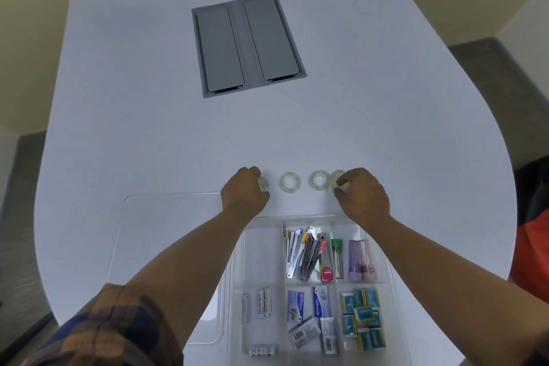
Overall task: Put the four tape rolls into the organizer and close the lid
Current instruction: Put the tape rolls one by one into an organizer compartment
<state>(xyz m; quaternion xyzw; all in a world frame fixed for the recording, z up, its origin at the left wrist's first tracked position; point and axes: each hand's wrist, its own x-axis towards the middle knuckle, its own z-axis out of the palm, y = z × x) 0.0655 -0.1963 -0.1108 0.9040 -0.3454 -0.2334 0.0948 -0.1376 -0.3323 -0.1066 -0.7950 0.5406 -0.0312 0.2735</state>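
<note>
Four rolls: clear, glossy tape rings in a row on the white table point(148, 98), just beyond the organizer's far edge
Head view, left hand point(243, 192): fingers curled down over the leftmost tape roll point(263, 183), gripping it; only a sliver of shiny plastic peeks out by the knuckles
Right hand point(361, 194): fingertips pinched on the rightmost tape roll point(338, 178), which looks tilted up off the table, its edge touching or overlapping its neighbour
Second tape roll point(290, 182): lying flat, round with an open core, apart from both hands
Third tape roll point(319, 180): flat too, just beside the right fingers
Organizer point(395, 291): clear rigid plastic tray, straight dividers, open, near the table's close edge under the forearms
Empty compartment point(261, 255): the tall far-left cell, bare
Lid point(166, 246): transparent sheet with rounded corners, folded out flat to the left of the tray
Batteries point(261, 304): slim cylinders in the near-left cell
Clips and pens point(306, 255): shiny metal and bright plastic, jumbled in the far middle cell
Small boxes point(364, 318): teal-and-yellow cardboard packs, near-right cell
Sleeve point(98, 333): soft plaid fabric, orange and navy, rolled at the left forearm
Grey panel point(248, 44): matte rectangular inset with two flaps, far across the table
</note>
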